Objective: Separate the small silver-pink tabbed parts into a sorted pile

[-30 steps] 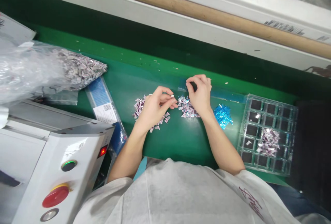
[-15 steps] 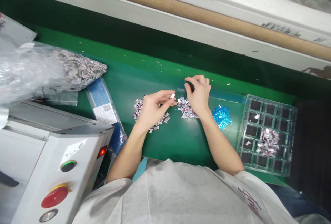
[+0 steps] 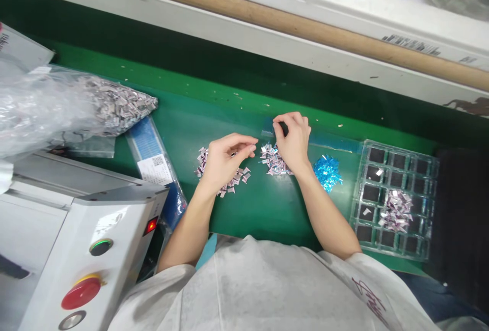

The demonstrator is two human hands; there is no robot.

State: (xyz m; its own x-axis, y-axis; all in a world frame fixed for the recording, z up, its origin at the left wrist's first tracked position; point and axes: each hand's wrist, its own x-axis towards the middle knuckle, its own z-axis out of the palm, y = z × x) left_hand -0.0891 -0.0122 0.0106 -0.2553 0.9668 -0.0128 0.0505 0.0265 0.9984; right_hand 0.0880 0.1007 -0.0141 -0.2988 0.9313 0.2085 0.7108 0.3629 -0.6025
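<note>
My left hand (image 3: 225, 160) is over a loose pile of small pinkish metallic pieces (image 3: 231, 184), its thumb and fingertips pressed together; whatever they hold is too small to make out. My right hand (image 3: 294, 140) is closed in a pinch at the upper edge of a second pile of pieces (image 3: 274, 160), and what lies between its fingertips cannot be made out. A small clear strip (image 3: 267, 133) lies just left of its fingertips. To the right of my right wrist sits a heap of shiny blue bits (image 3: 327, 172).
A clear compartment tray (image 3: 395, 254) with more pieces stands at the right, beside a black object (image 3: 456, 219). A plastic bag of pieces (image 3: 118, 102) and a labelled blue packet (image 3: 155, 168) lie left, above a machine with a red button (image 3: 81, 293).
The small white piece that showed at my left fingertips is no longer visible, and those fingers have shifted slightly left. My right hand has hardly moved.
</note>
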